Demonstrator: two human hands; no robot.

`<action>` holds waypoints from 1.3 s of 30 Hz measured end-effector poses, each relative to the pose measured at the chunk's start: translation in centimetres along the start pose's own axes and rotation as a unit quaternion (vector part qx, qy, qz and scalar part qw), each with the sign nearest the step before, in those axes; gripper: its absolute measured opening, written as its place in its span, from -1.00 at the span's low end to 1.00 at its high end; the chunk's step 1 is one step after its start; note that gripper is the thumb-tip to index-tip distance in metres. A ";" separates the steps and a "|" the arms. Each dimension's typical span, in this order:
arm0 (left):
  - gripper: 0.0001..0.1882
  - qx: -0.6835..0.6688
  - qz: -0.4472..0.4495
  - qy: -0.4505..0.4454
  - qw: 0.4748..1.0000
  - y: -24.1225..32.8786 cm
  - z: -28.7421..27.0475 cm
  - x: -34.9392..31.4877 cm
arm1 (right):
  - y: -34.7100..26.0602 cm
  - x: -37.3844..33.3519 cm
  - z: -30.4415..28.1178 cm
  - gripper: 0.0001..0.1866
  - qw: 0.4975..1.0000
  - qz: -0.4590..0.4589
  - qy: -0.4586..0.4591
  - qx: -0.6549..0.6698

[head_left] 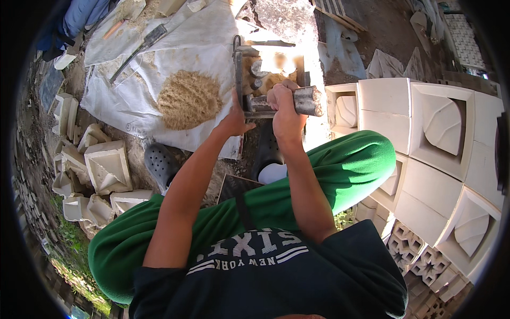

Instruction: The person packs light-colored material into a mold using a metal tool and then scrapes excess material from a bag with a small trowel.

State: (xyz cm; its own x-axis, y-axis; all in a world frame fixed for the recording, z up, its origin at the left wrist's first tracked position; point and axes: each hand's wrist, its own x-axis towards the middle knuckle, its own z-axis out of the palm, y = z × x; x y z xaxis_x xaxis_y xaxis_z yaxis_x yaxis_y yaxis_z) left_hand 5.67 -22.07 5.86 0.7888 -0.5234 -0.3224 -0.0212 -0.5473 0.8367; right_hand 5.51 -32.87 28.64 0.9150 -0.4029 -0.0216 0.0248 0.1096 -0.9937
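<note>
My right hand (285,109) is wrapped round a thick grey wooden club (309,101) with a pale, worn end, held above a mould frame (238,74) of dark metal bars. Sandy mix and round grey metal pieces (257,69) show inside the frame, partly washed out by sunlight. At the frame's near left corner, my left hand (234,121) rests its stretched fingers along the side bar, thumb apart. Left of it, a heap of damp sand (190,100) lies on a white woven sheet (114,98).
A long-handled trowel (151,38) lies on the sheet. Pale moulded blocks (385,98) are stacked at my right, with patterned openwork blocks (425,260) below. Broken blocks (108,166) pile up at my left. My grey clogs (162,162) stand close to the sheet's near edge.
</note>
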 end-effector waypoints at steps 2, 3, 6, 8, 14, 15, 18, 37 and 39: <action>0.42 0.009 0.036 0.029 0.999 0.0 0.1 -0.3 | -0.5 -0.5 -0.6 -0.73 1.000 0.000 -0.007 0.004; 0.41 0.019 0.070 0.058 0.996 -0.2 0.2 -0.4 | -0.9 -0.8 -1.1 -0.72 0.999 -0.017 -0.015 0.029; 0.43 0.006 -0.006 -0.022 1.000 0.2 -0.4 0.2 | -2.0 -1.1 -2.2 -0.70 0.997 -0.064 -0.032 0.016; 0.42 -0.001 -0.012 -0.028 1.000 0.6 -0.6 0.1 | -2.4 -1.2 -2.4 -0.75 0.995 -0.074 -0.035 0.056; 0.41 0.020 -0.003 -0.005 1.000 0.5 -0.3 -0.2 | -1.3 -1.3 -1.7 -0.75 0.998 -0.044 -0.027 0.043; 0.41 0.021 0.008 0.015 1.000 0.3 -0.3 -0.3 | -1.4 -1.4 -1.4 -0.70 0.999 -0.014 -0.014 0.027; 0.41 0.032 -0.047 -0.022 0.998 0.7 -0.3 -0.1 | -1.2 -1.5 -1.5 -0.69 0.997 -0.064 -0.031 -0.007; 0.41 0.046 0.006 0.046 0.998 0.3 0.1 -0.2 | -0.3 -1.2 -0.7 -0.71 0.999 -0.024 -0.023 0.011; 0.41 0.017 -0.025 -0.004 1.000 0.6 -0.1 0.0 | 0.5 -0.8 -0.7 -0.71 0.999 -0.034 -0.013 0.005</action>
State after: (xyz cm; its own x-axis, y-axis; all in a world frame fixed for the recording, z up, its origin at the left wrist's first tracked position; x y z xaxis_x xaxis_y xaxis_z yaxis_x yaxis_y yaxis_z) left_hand 5.70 -22.33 6.36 0.7847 -0.5001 -0.3662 -0.0039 -0.5947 0.8039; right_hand 4.48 -33.15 28.12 0.9213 -0.3856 0.0498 0.0921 0.0922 -0.9915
